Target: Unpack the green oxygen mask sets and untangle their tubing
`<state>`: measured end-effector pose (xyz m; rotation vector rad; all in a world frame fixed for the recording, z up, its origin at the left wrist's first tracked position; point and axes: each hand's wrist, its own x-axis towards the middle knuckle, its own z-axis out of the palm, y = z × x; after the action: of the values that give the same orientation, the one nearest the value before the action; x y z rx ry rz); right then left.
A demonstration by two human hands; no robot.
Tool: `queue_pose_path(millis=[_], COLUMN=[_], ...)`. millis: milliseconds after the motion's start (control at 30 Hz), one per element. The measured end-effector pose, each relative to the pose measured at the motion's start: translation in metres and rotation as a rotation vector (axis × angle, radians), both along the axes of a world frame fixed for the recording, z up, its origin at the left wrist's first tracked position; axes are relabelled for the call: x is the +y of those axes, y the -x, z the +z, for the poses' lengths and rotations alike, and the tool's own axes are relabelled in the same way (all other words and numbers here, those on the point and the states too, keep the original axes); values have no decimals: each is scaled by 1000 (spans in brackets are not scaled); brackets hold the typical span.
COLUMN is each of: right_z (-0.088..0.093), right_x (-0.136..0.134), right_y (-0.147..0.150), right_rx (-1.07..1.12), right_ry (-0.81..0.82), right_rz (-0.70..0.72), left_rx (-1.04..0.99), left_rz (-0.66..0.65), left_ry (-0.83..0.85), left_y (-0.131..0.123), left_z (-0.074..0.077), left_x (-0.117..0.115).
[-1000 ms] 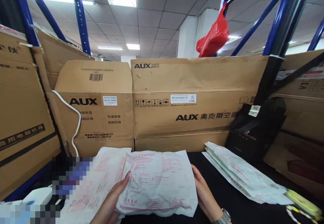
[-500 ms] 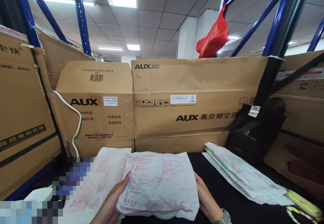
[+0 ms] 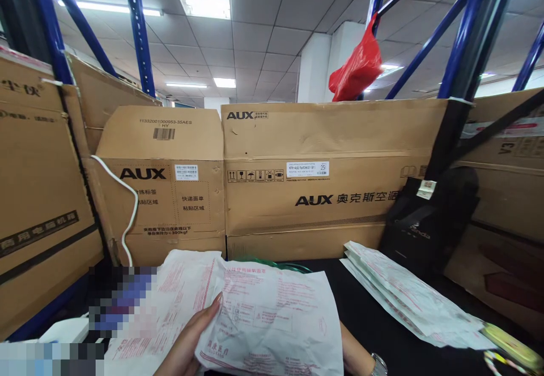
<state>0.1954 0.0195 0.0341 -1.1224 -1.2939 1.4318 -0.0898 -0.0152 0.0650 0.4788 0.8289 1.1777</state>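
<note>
My left hand grips the left edge of a white paper packet with red print, its thumb lying on the front face. The packet is crumpled and tilted up toward me. My right hand, with a metal watch at the wrist, reaches behind the packet's right edge, so its fingers are hidden. Green tubing shows above the packet's top edge; where it ends is hidden. Under and left of the held packet lies another white printed packet on the black surface.
Several white packets are stacked at the right, near a yellow-green object with a beaded strap. Cardboard boxes wall off the back and left. A black bag stands back right. A white cable hangs at the left.
The packet has tilted and moved slightly down and to the right. The right hand's fingers have slipped from view behind it. More green tubing now shows behind the packet's top edge.
</note>
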Motion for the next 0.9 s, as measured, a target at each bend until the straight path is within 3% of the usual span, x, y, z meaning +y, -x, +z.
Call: queue_pose_path(millis=[433,667,900], right_z=[-9,-11,3], right_x=[-2,-2,-1], right_y=[-13,-10,0], right_rx=[-125,-63,86], right_ry=[52,65,53], right_rz=[201,77,47], left_rx=[59,89,122], left_rz=[59,53,106], left_ry=[50,56,25], left_y=[3,1,5], left_z=[1,9,5], left_x=[-4,-6,-5])
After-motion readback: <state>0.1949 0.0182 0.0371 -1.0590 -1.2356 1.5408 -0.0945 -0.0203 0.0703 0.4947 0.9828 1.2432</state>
